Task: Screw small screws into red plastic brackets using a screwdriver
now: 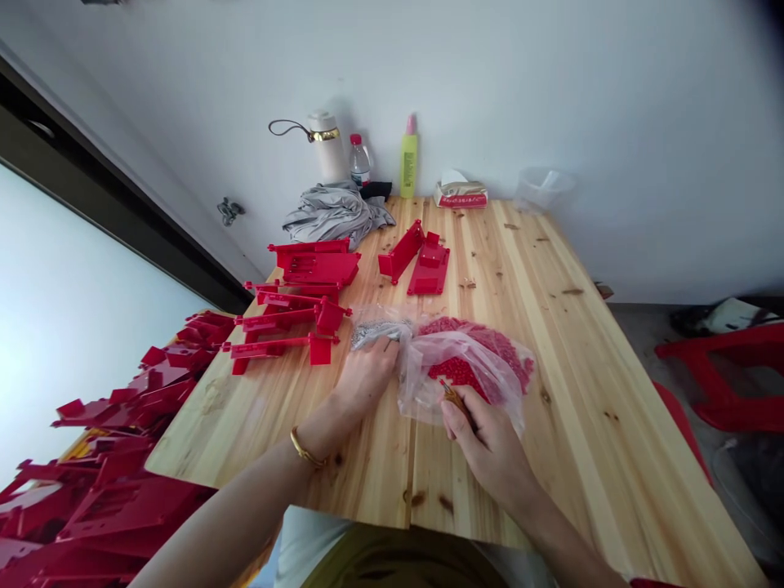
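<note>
My left hand [371, 367] reaches to a clear bag of small silver metal pieces [373, 329]. Its fingers are bent together into the pieces; the fingertips are hidden, so what they pinch cannot be made out. In my right hand [481, 433], closed around its amber handle, is a screwdriver [456, 398] whose metal tip points away to the left. A tiny red bit shows at that tip. Just beyond this hand lies a clear plastic bag [422, 384] with many small red plastic pieces [456, 371] in it.
Red plastic brackets [287, 347] line the table's left side, and two more [429, 273] lie farther back. Grey cloth [334, 214], a white flask [327, 151], a water bottle [359, 163], a yellow-green bottle [408, 163] and a tissue pack [461, 194] stand by the wall. Red parts [116, 490] are heaped at left.
</note>
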`<state>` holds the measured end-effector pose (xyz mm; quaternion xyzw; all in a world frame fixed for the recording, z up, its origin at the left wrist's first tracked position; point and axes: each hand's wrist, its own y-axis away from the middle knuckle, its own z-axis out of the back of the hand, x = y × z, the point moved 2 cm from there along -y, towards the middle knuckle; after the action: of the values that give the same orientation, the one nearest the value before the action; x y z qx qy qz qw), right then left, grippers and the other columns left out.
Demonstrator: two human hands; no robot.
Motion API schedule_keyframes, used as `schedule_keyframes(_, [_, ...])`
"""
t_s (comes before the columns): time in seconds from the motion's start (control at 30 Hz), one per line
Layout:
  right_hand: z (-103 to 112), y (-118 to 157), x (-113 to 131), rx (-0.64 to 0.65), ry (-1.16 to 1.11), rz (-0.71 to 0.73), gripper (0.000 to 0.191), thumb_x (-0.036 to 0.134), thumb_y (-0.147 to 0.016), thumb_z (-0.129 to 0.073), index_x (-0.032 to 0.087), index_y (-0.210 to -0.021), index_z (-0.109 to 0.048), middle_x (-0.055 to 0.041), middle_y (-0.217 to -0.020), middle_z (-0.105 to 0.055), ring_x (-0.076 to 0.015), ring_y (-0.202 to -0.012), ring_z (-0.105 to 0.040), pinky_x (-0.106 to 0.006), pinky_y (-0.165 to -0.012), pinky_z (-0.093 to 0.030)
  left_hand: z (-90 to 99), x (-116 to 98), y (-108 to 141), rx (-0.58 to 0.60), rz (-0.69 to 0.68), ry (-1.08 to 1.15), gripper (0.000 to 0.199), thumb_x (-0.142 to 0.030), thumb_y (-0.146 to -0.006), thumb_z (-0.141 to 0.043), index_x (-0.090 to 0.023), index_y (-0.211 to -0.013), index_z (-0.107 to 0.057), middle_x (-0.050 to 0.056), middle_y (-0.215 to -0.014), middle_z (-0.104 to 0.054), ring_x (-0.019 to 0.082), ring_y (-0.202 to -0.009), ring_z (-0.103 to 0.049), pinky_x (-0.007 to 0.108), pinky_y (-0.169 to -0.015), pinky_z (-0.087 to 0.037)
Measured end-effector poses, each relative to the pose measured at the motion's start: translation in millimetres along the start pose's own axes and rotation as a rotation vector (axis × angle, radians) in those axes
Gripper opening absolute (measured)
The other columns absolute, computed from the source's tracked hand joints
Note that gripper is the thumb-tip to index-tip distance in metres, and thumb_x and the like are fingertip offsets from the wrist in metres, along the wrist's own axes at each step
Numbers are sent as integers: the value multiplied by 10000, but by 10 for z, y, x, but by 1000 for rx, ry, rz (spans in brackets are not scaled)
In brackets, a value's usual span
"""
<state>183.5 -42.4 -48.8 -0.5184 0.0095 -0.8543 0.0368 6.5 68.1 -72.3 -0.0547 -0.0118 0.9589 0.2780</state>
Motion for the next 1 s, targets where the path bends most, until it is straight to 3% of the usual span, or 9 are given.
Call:
schedule_keyframes(0.13, [-18, -8, -11, 9, 9, 4, 299, 373, -1039, -398, 228, -794, -487, 34, -638, -518, -131, -573, -518, -258, -571, -386, -32, 45, 23, -36, 29, 39, 182, -114, -960, -455, -170, -897, -617, 104, -898, -692, 221, -752, -648, 292, -609, -447])
schedule_keyframes(0.27, [-64, -12, -30, 27, 20, 13, 272, 372, -1048, -393, 207, -899, -548, 27, -665, -536, -140, -605, -534, -268, -609, -402, -7, 44, 92, -100, 127, 197, 167, -129, -948, -469, -167, -877, -616, 112, -890, -694, 238, -764, -652, 308, -619, -451])
schedule_keyframes(0.33, [-85, -18, -17, 26, 28, 27, 252, 360, -1047, -399, 200, -939, -562, 26, -668, -546, -143, -612, -543, -269, -619, -407, 45, 17, 163, -189, 200, 420, 123, -155, -926, -509, -174, -873, -619, 87, -851, -688, 221, -752, -650, 302, -629, -463])
schedule_keyframes(0.4, [-109, -29, 16, 25, 44, 47, 242, 345, -1041, -412, 205, -904, -554, 28, -661, -546, -142, -608, -542, -266, -612, -404, 89, -33, 242, -218, 291, 777, 94, -231, -915, -543, -183, -873, -612, 41, -756, -656, 180, -660, -629, 272, -573, -464])
schedule_keyframes(0.5, [-152, -56, 87, 26, 49, 87, 233, 318, -1035, -428, 215, -856, -535, 22, -680, -572, -137, -610, -547, -257, -603, -405, 126, -157, 339, -115, 395, 1346, 190, -373, -903, -575, -185, -877, -588, -6, -664, -609, 134, -533, -585, 219, -444, -428])
schedule_keyframes(0.57, [-184, -76, 128, 32, 34, 113, 202, 300, -1033, -437, 216, -891, -553, 10, -727, -615, -138, -629, -565, -252, -613, -419, 156, -233, 382, -90, 419, 1546, 229, -404, -877, -621, -177, -871, -590, -4, -682, -624, 125, -544, -597, 204, -434, -441])
schedule_keyframes(0.73, [-242, -100, 136, 64, 16, 115, 175, 283, -1034, -433, 211, -990, -587, -24, -833, -686, -160, -719, -633, -264, -665, -449, 181, -312, 454, -151, 408, 1597, 211, -366, -868, -671, -162, -845, -620, 4, -703, -648, 112, -599, -611, 190, -487, -493])
schedule_keyframes(1.0, [-245, -55, 101, 27, 13, 122, 165, 279, -1029, -451, 207, -1022, -599, -27, -872, -716, -166, -743, -673, -270, -677, -466, 126, -362, 533, -262, 346, 1468, 151, -318, -919, -631, -170, -914, -659, 9, -748, -674, 104, -638, -624, 189, -563, -532])
